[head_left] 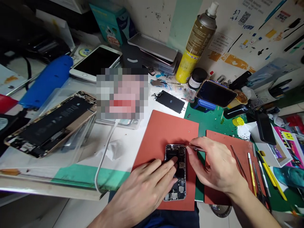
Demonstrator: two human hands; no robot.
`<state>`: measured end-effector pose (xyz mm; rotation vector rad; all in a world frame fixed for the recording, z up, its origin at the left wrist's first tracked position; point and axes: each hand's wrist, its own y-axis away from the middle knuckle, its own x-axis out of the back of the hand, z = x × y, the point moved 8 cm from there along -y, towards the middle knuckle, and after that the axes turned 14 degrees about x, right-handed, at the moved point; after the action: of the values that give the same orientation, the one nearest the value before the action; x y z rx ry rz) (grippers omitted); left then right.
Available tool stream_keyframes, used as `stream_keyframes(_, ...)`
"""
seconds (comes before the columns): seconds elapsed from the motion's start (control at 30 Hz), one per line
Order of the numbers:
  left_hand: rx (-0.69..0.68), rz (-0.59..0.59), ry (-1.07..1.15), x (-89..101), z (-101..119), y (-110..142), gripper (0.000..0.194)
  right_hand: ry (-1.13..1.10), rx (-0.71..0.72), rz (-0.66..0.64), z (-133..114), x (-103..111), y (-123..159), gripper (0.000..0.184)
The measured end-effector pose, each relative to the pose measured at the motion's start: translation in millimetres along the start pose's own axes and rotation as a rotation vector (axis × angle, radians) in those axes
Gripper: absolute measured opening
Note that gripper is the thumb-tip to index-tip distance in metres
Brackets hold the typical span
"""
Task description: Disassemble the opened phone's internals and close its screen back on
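An opened smartphone (181,185) lies on a reddish-brown mat (174,126), its battery and inner boards exposed. My left hand (154,182) reaches over it from the left, the fingers stretched out and resting across its middle, so part of the inside is hidden. At the phone's upper right corner, my right hand (213,161) pinches a slim metal tool (198,148) between thumb and fingers. The tool's tip meets or nearly meets the frame edge; its exact kind is hard to make out.
Tweezers (238,161) and several slim tools lie on a second mat (218,139) at right. A detached screen panel (169,101), a propped phone (216,93) and a spray can (197,41) stand farther back. Another opened phone (54,123) and a white cable (104,155) are at left.
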<state>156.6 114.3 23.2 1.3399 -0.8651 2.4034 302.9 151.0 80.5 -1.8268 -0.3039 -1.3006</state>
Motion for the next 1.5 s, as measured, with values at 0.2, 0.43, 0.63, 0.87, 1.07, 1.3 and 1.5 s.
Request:
stream_keyframes(0.2,-0.024,-0.029,-0.02,0.4,1,1,0.038,0.115,0.056,-0.103,0,1,-25,0.004)
stream_keyframes(0.43,-0.062,-0.051,-0.03,-3.9,1,5,0.035,0.044,0.037,-0.109,7,-3,-33,0.005)
stream_keyframes(0.63,-0.075,-0.054,-0.044,-4.9,2,6,0.035,-0.004,0.026,-0.06,9,-4,-31,0.006)
stream_keyframes(0.87,-0.061,-0.03,-0.028,-1.1,2,4,0.037,-0.011,0.017,-0.064,10,-4,-28,0.006)
stream_keyframes(1.07,-0.066,-0.023,-0.025,-1.5,2,3,0.037,0.0,0.034,-0.075,7,-3,-27,0.005)
stream_keyframes(1.3,-0.068,-0.021,-0.031,-1.4,2,3,0.037,-0.01,0.025,-0.064,8,-3,-26,0.008)
stream_keyframes(1.5,-0.052,-0.029,-0.029,-2.4,1,5,0.037,-0.024,0.004,-0.049,11,-3,-23,0.007)
